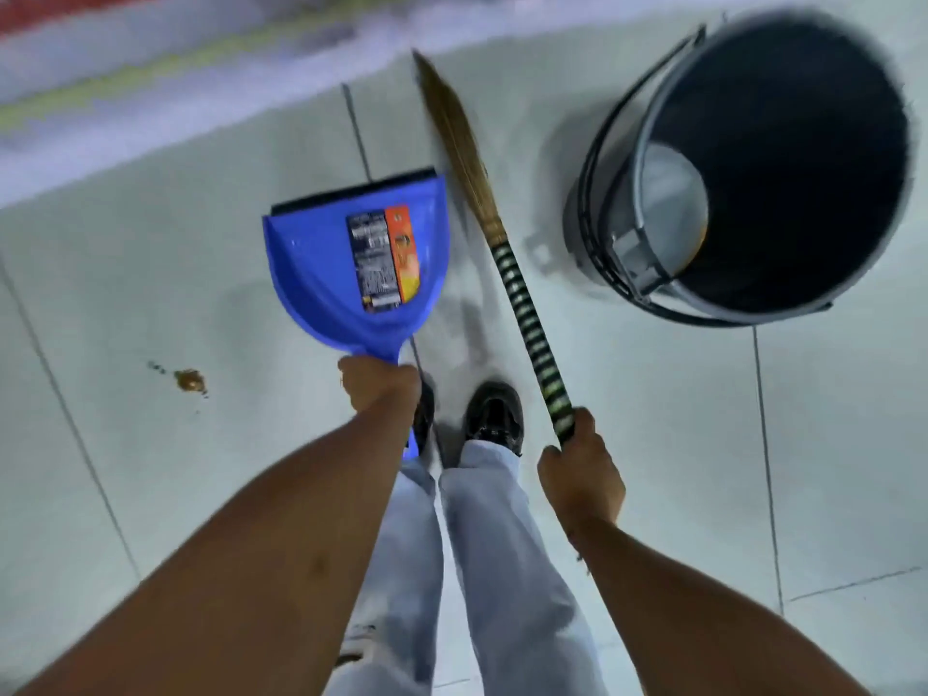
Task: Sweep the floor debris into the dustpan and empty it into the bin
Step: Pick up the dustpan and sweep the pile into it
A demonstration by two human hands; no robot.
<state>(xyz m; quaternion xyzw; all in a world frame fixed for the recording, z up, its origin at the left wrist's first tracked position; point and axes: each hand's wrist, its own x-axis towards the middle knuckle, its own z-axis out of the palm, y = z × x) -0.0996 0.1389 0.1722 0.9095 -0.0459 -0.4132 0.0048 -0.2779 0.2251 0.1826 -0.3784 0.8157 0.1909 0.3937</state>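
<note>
Left hand (380,383) grips my dustpan (359,266), right hand (582,477) the broom (502,253); next I judge: reach the debris (190,380) left of the dustpan.

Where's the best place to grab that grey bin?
Probably the thin black bail handle, taken from above on the bin's left side. It has folded down against the outside of the bin, whose rim looks too wide for one hand's grip.

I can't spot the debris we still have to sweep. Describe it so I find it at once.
Start at the blue dustpan held in the left hand. Look left of that hand on the pale tiled floor: the debris is a small brown clump trailing dark specks, the only mark there.
</note>
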